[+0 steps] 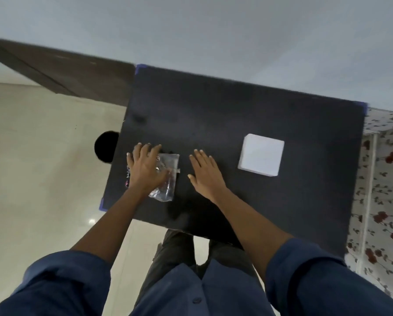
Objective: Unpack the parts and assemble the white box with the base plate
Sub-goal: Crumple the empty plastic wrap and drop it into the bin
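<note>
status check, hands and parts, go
Left hand flat on clear parts bag, fingers spread. Right hand open, empty, on the black table. White box untouched, right. Nothing blocking.

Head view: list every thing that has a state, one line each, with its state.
Clear plastic bag: lying flat on the table, looks unopened, partly under the left hand.
White box: closed, untouched, on the table to the right.
Left hand: open, palm down on the bag.
Right hand: open, flat on the black table.

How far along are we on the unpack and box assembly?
Barely started. Nothing looks done: the clear plastic bag of parts looks unopened. In hand: the left hand rests on it; the right hand lies flat on the black table. Left: unpacking, then assembling the white box, untouched.
</note>
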